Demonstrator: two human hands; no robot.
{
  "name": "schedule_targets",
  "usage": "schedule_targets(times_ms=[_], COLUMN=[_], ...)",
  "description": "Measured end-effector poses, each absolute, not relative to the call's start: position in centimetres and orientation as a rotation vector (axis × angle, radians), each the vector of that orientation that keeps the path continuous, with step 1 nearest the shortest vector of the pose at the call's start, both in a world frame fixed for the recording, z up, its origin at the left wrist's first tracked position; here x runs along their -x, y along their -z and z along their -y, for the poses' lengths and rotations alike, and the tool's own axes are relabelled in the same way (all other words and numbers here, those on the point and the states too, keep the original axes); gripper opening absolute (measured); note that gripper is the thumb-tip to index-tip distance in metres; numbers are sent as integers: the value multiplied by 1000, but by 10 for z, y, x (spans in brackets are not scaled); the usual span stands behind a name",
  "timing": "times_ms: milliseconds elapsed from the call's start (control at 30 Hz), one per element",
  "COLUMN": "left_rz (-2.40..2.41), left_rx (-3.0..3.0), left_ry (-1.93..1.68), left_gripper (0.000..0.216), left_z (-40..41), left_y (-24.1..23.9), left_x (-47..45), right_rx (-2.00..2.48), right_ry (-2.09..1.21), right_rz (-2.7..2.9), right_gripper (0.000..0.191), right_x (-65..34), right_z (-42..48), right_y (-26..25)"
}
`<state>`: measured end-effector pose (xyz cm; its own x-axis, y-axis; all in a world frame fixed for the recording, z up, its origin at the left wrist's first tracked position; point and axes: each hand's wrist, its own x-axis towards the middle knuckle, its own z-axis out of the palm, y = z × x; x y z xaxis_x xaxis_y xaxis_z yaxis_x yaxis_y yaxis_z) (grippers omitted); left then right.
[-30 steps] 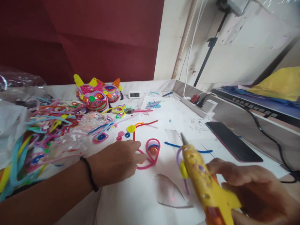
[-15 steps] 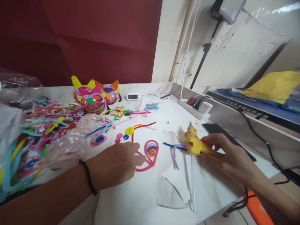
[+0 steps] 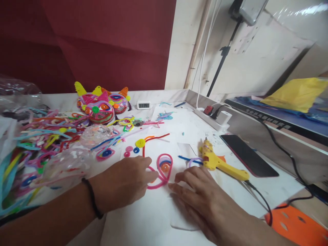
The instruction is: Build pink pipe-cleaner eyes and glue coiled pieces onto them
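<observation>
My left hand (image 3: 125,182) lies over the left side of a pink pipe-cleaner shape (image 3: 156,186), its fingers closed on that loop and partly covering it. The right loop of the shape holds an orange coil (image 3: 165,167) under lilac and blue arcs. My right hand (image 3: 200,194) is empty, fingers bent but apart, its fingertips beside the lower point of the pink shape. Beyond it a yellow hot glue gun (image 3: 215,160) rests on the paper, nozzle pointing away. A blue pipe cleaner (image 3: 188,159) and a lilac one (image 3: 194,161) lie between glue gun and shape.
Loose pipe cleaners (image 3: 51,133) and clear plastic bags (image 3: 66,165) crowd the left side. Finished colourful masks (image 3: 102,111) and a small digital clock (image 3: 144,105) stand at the back. A black phone (image 3: 248,155), a power strip (image 3: 211,118) and the glue gun's cord (image 3: 258,194) are on the right.
My right hand has let go of the glue gun, leaving it on the table, and moved left to the pink shape. My left hand stays on the loop.
</observation>
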<state>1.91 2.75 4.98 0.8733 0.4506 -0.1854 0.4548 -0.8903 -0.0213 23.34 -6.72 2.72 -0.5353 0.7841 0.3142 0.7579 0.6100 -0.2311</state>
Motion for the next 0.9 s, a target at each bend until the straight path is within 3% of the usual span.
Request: schedule_targets(times_ms=[267, 600, 900], left_rz=[-728, -719, -763], left_rx=[-3008, -2999, -2968], left_ry=[283, 316, 335], left_gripper=[13, 14, 16], left_z=[-29, -30, -28], left_y=[-47, -47, -49], left_x=[-19, -19, -21], right_rx=[1307, 1325, 1294], right_ry=[-37, -198, 6], right_rz=[2488, 2494, 2468], right_gripper=[23, 19, 17], right_x=[-226, -226, -222], right_z=[57, 58, 56], right_y=[-10, -9, 2])
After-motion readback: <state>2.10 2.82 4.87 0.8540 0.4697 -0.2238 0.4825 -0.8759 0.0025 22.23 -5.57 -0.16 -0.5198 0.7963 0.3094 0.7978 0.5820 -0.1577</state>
